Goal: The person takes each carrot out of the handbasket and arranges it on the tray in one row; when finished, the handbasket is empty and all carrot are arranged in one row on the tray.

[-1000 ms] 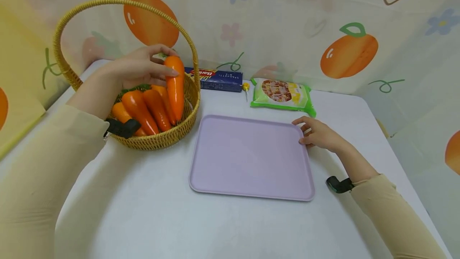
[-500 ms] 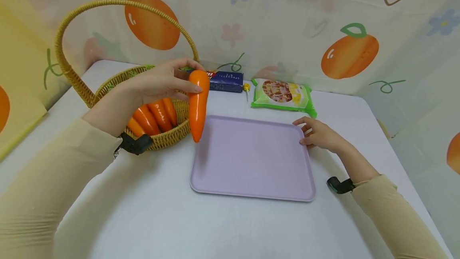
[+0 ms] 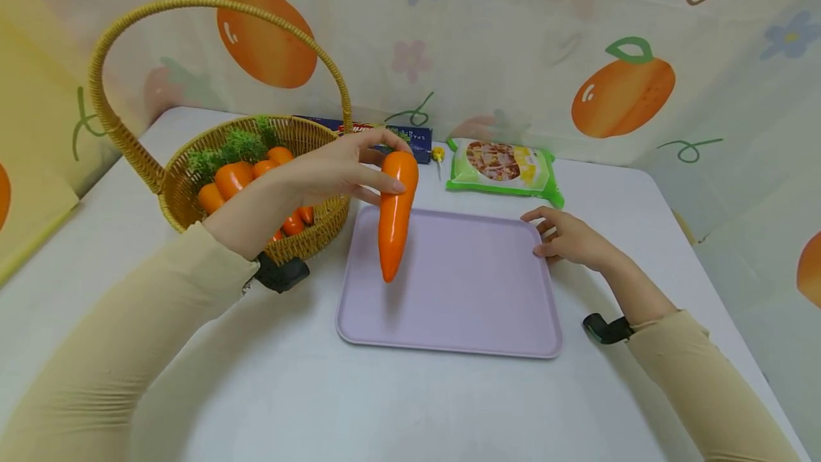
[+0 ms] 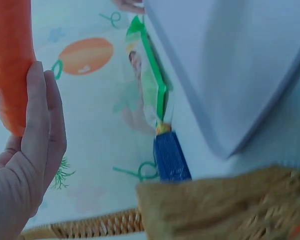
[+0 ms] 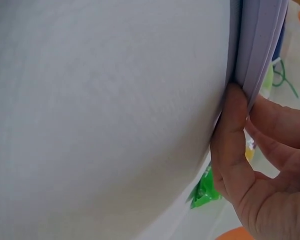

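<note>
My left hand (image 3: 349,170) grips an orange carrot (image 3: 396,216) near its thick end, thumb on the near side. The carrot hangs tip down over the left part of a pale purple tray (image 3: 474,284). In the left wrist view, the carrot (image 4: 12,60) stands along the fingers (image 4: 37,100). My right hand (image 3: 567,237) holds the tray's far right corner. In the right wrist view its fingers lie on both sides of the tray rim (image 5: 259,45). At the left, a wicker basket (image 3: 168,198) with a tall handle holds several more carrots (image 3: 234,178) with green tops.
Behind the tray lie a blue spaghetti box (image 3: 417,141), a small yellow-headed item on a stick (image 3: 438,155) and a green food packet (image 3: 503,170). A fruit-printed cloth (image 3: 487,41) hangs behind the white table (image 3: 410,405). The basket handle arches high at the left.
My left hand has lifted the carrot out of the basket and carried it right and toward me, over the tray. The right hand stays at the tray corner.
</note>
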Action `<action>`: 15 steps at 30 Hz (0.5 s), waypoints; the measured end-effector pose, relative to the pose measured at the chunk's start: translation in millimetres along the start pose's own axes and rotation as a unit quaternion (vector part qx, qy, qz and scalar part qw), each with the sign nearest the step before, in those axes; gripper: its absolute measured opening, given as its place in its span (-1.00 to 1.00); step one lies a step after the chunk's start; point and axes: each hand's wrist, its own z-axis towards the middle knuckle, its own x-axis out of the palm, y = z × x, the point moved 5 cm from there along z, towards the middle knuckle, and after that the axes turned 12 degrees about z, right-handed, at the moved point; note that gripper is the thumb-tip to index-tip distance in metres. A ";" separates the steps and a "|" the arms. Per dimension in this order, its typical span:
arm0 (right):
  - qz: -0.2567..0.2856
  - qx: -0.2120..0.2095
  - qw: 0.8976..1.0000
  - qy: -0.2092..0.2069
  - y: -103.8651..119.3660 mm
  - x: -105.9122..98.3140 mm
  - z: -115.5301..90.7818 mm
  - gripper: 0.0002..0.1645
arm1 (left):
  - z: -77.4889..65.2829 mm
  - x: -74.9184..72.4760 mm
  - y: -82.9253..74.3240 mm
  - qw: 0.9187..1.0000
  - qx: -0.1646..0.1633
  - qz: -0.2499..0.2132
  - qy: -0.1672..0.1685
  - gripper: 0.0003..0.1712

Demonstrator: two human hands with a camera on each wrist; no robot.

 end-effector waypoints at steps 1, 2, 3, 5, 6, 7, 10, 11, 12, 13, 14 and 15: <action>0.002 -0.002 1.000 0.002 -0.2 -0.1 0.1 -0.31 | 2.0 3.1 0.3 1.000 0.001 -0.001 0.004 -0.45; 0.005 -0.002 1.000 0.003 -0.4 -0.3 0.3 -0.31 | 3.9 6.1 0.6 1.000 0.001 -0.004 0.007 -0.45; 0.007 -0.004 1.000 0.005 -0.6 -0.6 0.3 -0.31 | 5.6 9.2 0.8 1.000 0.001 -0.007 0.010 -0.45; 0.014 -0.006 1.000 0.009 -0.6 -1.0 0.2 -0.31 | 9.3 15.5 1.2 1.000 0.002 -0.015 0.014 -0.44; 0.019 -0.006 1.000 0.010 -0.9 -1.4 0.0 -0.31 | 11.4 18.9 1.5 1.000 0.002 -0.020 0.016 -0.43; 0.024 -0.006 1.000 0.011 -1.1 -1.7 -0.2 -0.31 | 13.4 22.3 1.8 1.000 0.001 -0.024 0.016 -0.43; 0.045 -0.003 0.999 0.013 -3.3 -3.0 -0.5 -0.31 | 19.2 32.7 2.8 0.999 0.000 -0.030 0.016 -0.43; 0.051 -0.002 0.999 0.014 -4.3 -3.3 -0.5 -0.30 | 21.0 36.1 3.4 0.999 -0.001 -0.031 0.015 -0.43; 0.058 0.000 0.998 0.014 -5.5 -3.7 -0.4 -0.30 | 22.6 39.5 4.0 0.999 -0.001 -0.031 0.014 -0.42; 0.063 0.000 0.998 0.015 -6.5 -3.9 -0.3 -0.30 | 24.1 42.9 4.6 0.999 -0.003 -0.030 0.011 -0.42; 0.067 0.001 0.998 0.015 -7.7 -4.2 -0.1 -0.30 | 25.8 46.2 5.5 0.999 -0.004 -0.031 0.009 -0.42; 0.069 0.001 0.997 0.015 -8.4 -4.4 0.0 -0.30 | 27.3 49.5 6.5 0.999 -0.005 -0.034 0.007 -0.42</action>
